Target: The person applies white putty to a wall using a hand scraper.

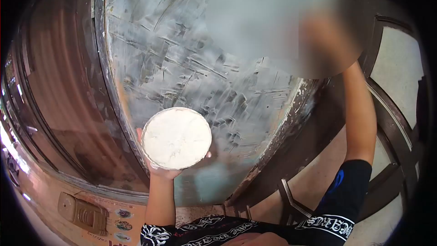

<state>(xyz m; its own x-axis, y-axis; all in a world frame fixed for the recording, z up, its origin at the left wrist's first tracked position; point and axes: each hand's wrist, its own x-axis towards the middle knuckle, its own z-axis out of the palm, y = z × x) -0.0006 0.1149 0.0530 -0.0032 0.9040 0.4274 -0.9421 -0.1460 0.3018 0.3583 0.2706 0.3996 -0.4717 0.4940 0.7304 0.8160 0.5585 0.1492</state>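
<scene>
left hand [157, 166] cups tub [176, 137] | mouth faces camera | right hand blurred

one upright glass pane [182, 54] in a dark brown wooden door frame [98, 86]; the carrying surface here. directly on it: a smeared coat of whitish paste, streaked in crossing strokes over nearly the whole face (upper right part blurred, cannot tell). dried specks of the same along the frame's right edge [296, 109].
</scene>
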